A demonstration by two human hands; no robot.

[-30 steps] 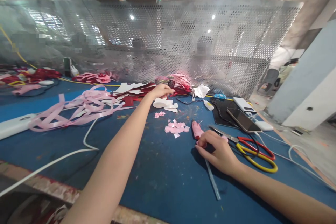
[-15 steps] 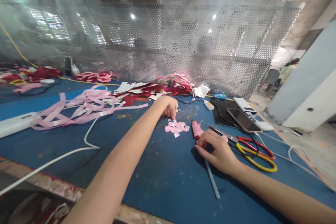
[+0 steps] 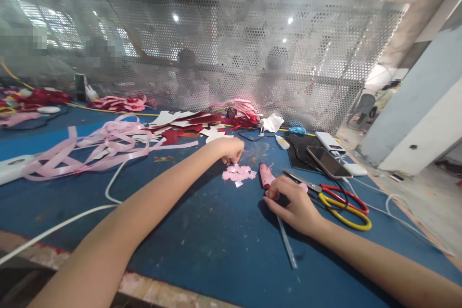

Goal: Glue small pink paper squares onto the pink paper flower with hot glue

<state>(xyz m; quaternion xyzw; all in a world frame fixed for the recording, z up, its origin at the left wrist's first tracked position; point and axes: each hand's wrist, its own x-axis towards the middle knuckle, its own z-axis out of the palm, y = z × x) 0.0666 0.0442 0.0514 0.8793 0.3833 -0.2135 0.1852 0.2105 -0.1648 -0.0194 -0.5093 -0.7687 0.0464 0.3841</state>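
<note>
Reaching forward and inward with the left forearm (image 3: pixel 155 197) on a long diagonal from the lower left, elbow only slightly bent. Bent down at the wrist, with the back of the left hand (image 3: pixel 233 150) uppermost and its fingers bunched together, pointing at the table (image 3: pixel 202 231). Poised at the far edge of a small patch of pink scraps (image 3: pixel 238 173), fingertips partly hidden. Too small and covered to tell whether anything is pinched there.

Coming in from the lower right with the right forearm (image 3: pixel 368 255), low over the table. Laid with the right hand (image 3: pixel 294 202) on its side, back turned up and outward, fingers curled inward, thumb reaching out beneath the index finger with only a narrow opening between tips. Set over the rear of a pink glue gun (image 3: pixel 266 176), its nozzle aimed away and its handle mostly behind the hand. Impossible to tell how firm the grip is, or what is between the fingertips.

Sticking out below the right hand, a clear stick (image 3: pixel 287 243). Just beyond that hand, to the right, scissors (image 3: pixel 315 187) with red and yellow handles. Farther back, a phone (image 3: pixel 329 162) on a black pad (image 3: pixel 301 156). Spread toward the left, pink ribbon (image 3: pixel 185 146) in loose loops.
</note>
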